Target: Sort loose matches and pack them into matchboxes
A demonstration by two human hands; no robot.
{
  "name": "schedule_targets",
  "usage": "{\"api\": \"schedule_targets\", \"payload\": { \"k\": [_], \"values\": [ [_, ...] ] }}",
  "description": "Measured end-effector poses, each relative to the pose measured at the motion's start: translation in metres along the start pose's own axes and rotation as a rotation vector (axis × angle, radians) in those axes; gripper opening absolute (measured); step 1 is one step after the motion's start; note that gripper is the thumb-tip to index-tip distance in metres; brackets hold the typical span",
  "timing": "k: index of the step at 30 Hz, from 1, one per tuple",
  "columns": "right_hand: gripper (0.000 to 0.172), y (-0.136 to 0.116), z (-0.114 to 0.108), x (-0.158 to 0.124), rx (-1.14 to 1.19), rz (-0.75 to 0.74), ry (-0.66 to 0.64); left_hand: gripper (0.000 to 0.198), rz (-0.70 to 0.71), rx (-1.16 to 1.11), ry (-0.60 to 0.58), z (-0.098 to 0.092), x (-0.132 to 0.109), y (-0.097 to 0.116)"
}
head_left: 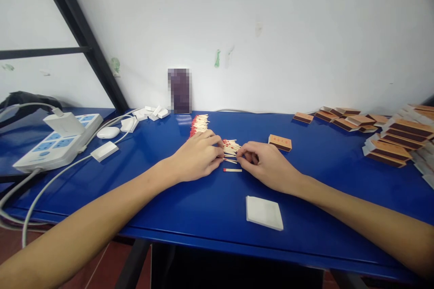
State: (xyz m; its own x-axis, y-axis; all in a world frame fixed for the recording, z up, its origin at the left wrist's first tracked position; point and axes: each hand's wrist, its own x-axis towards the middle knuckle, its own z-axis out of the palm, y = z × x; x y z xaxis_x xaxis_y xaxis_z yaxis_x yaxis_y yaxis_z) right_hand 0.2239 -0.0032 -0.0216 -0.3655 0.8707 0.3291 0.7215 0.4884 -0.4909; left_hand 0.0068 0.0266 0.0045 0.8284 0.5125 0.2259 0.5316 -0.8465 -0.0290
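Observation:
A small pile of red-tipped matchsticks point(231, 148) lies on the blue table between my two hands. My left hand point(200, 156) has its fingers curled against the red-tipped end of the pile. At the opposite end my right hand point(264, 162) pinches the matchsticks, thumb and forefinger close together. One loose matchstick point(232, 170) lies apart, nearer to me. Behind my left hand is a larger heap of matchsticks point(200, 125), partly hidden by the hand. An orange matchbox point(280, 142) rests just beyond my right hand.
A flat white rectangular piece point(264, 213) lies near the table's front edge. Several matchboxes point(356, 120) are scattered and stacked at the right. To the left are a power strip point(57, 144), cables, a white earphone case point(108, 132) and small white pieces point(156, 112). A blurred-out dark object point(181, 90) leans on the wall.

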Motion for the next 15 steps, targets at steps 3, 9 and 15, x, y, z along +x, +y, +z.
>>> {"api": "schedule_targets", "payload": {
  "k": [3,9,15],
  "values": [
    [0.013,0.0,0.0,0.0,-0.018,-0.006,-0.026,0.018,-0.006,-0.037,0.001,0.001,0.0,0.0],
    [0.011,0.006,-0.007,0.0,-0.044,-0.096,-0.121,0.015,-0.083,-0.154,0.003,0.001,0.0,0.001],
    [0.014,0.015,-0.017,-0.004,-0.135,-0.209,-0.222,0.013,-0.131,-0.229,-0.013,0.0,0.002,0.002]
  ]
}}
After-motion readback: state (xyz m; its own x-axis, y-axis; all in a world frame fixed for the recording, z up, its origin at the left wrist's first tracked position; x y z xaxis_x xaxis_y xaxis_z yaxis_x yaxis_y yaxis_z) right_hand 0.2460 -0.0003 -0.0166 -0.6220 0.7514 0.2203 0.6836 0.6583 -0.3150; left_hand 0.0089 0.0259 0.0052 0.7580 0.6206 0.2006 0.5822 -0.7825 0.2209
